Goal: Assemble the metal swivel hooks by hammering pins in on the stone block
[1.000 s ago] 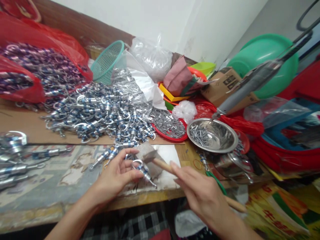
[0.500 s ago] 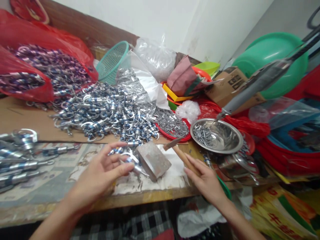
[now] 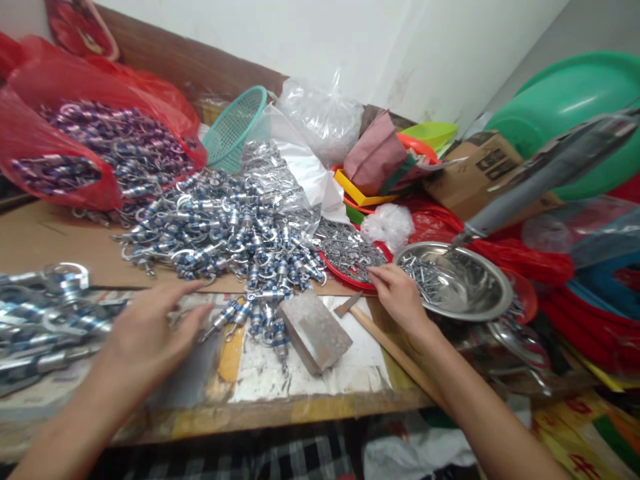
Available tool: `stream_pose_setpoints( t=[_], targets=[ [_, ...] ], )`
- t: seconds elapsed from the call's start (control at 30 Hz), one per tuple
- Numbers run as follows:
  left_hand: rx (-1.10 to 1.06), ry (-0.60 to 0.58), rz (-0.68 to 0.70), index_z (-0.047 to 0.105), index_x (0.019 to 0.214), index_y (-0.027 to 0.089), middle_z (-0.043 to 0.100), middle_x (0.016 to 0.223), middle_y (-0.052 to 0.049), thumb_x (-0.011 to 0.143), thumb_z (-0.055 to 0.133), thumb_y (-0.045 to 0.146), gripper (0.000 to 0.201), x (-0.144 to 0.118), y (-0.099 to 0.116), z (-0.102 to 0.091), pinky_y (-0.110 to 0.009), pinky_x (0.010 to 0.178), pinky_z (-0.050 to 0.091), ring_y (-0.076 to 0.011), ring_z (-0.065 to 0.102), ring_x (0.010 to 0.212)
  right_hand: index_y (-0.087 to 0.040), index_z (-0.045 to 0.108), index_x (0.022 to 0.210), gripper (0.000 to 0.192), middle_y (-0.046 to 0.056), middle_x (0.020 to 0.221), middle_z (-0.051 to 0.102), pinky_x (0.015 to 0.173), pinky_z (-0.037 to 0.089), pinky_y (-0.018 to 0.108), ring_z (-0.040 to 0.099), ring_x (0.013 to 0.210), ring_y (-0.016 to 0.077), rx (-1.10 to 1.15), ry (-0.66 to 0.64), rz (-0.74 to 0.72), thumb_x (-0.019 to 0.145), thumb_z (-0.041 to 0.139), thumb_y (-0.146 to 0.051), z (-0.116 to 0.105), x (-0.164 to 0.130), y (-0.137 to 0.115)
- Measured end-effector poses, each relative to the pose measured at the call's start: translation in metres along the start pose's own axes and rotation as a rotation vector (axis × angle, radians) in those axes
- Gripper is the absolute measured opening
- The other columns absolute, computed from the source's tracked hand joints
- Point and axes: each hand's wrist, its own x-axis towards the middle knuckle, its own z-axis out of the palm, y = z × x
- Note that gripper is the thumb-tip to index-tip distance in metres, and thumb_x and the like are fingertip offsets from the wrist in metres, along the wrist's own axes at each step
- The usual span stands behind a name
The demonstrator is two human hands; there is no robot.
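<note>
Head camera, looking down at a cluttered wooden workbench (image 3: 60,247).

The left hand (image 3: 150,333) is hovering palm down at about 8 o'clock in the picture, fingers spread and open, gripping nothing. It is blurred. Its fingertips are pointing toward 2 o'clock, just beside a few loose blue-and-silver swivel clips (image 3: 260,313) that are lying with their long axes running roughly from 7 to 1 o'clock. Behind them, toward 11 o'clock, a large heap of the same clips (image 3: 225,227) is spreading across the bench.

The right hand (image 3: 400,297) is reaching toward 12 o'clock at the seam between a red tray of small metal parts (image 3: 345,250) and a steel bowl of screws (image 3: 465,283). Its fingers are curled downward; whether they are pinching anything cannot be told.

Between the hands, a grey metal block (image 3: 315,330) is sitting on white paper (image 3: 310,373). Just to its right a hammer (image 3: 380,333) is lying free, its wooden handle running from 11 to 5 o'clock, its head end pointing toward 11 o'clock and the tray.

At 9 o'clock more clips (image 3: 35,320) are lying in a pile. At 10 o'clock a red plastic bag (image 3: 65,147) is holding purple clips. A teal basket (image 3: 235,127) is leaning at 12 o'clock.
</note>
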Motion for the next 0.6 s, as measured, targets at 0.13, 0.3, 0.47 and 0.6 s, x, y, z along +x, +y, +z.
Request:
stream_pose_setpoints(
  t=[0.13, 0.3, 0.47, 0.6],
  targets=[
    [0.264, -0.181, 0.142, 0.057, 0.110, 0.021, 0.066, 0.101, -0.012, 0.078, 0.044, 0.026, 0.035, 0.024, 0.026, 0.029, -0.036, 0.073, 0.040, -0.0342, 0.060, 0.089, -0.016, 0.067, 0.105, 0.034, 0.010, 0.094, 0.065, 0.080, 0.045, 0.031, 0.060, 0.090, 0.0229, -0.077, -0.101, 0.027, 0.075, 0.065, -0.031, 0.025, 0.053, 0.005],
    [0.216, -0.122, 0.212, 0.063, 0.101, 0.027, 0.068, 0.080, -0.010, 0.067, 0.053, 0.018, 0.037, 0.023, 0.016, 0.025, -0.033, 0.058, 0.035, -0.0326, 0.060, 0.068, -0.021, 0.070, 0.098, 0.023, 0.006, 0.095, 0.067, 0.081, 0.043, 0.026, 0.061, 0.091, 0.0194, -0.110, -0.138, 0.010, 0.078, 0.062, -0.029, 0.040, 0.064, -0.006],
    [0.257, -0.086, 0.170, 0.066, 0.097, 0.030, 0.066, 0.072, -0.003, 0.069, 0.054, 0.020, 0.032, 0.015, 0.010, 0.019, -0.031, 0.058, 0.035, -0.0272, 0.060, 0.068, -0.023, 0.070, 0.099, 0.023, 0.006, 0.097, 0.070, 0.081, 0.044, 0.029, 0.062, 0.091, 0.0209, -0.111, -0.086, 0.048, 0.086, 0.051, -0.027, 0.036, 0.051, -0.005],
    [0.011, -0.020, -0.077, 0.051, 0.122, 0.022, 0.063, 0.082, -0.003, 0.072, 0.057, 0.035, 0.052, 0.008, 0.024, 0.009, -0.032, 0.065, 0.045, -0.0215, 0.060, 0.070, -0.022, 0.069, 0.100, 0.023, 0.006, 0.102, 0.069, 0.082, 0.043, 0.028, 0.061, 0.095, 0.0205, -0.096, -0.038, 0.076, 0.085, 0.051, -0.021, 0.030, 0.047, 0.005]
  ],
)
